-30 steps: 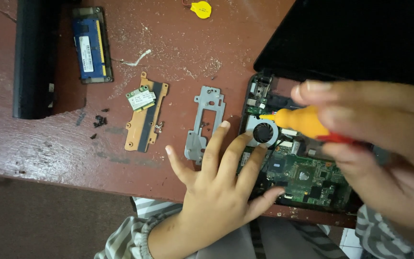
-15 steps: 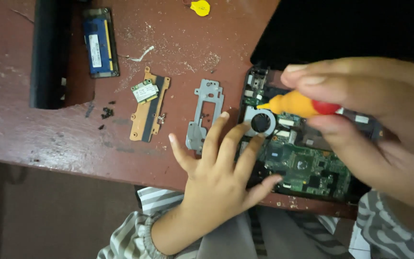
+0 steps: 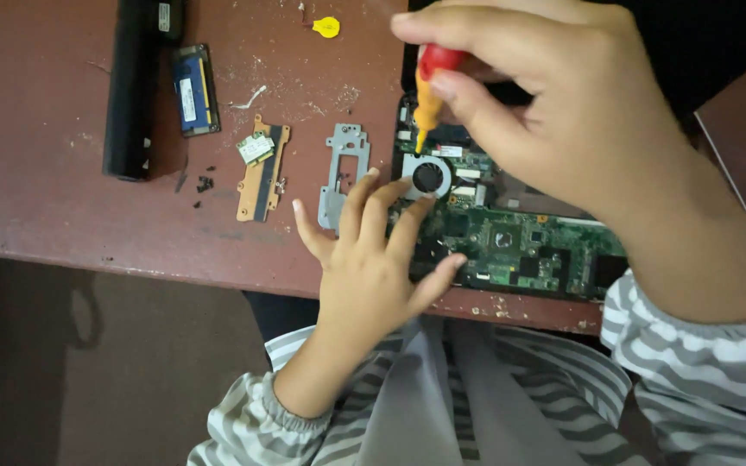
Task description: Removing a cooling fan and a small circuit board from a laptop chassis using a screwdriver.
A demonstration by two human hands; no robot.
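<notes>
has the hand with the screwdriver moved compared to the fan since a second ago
Yes. The right hand swung the screwdriver upright; its tip is now just above the fan.

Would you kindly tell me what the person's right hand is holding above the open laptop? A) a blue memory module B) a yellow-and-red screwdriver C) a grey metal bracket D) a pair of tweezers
B: the right hand grips a yellow-and-red screwdriver, tip down over the green circuit board beside the round fan.

A white rectangular label [image 3: 187, 89] is lying along the blue memory module [image 3: 195, 91] near the table's far edge. Another pale label [image 3: 255, 148] is sitting on the small green card, and a white strip label [image 3: 451, 151] is showing on the green circuit board [image 3: 511, 242].
</notes>
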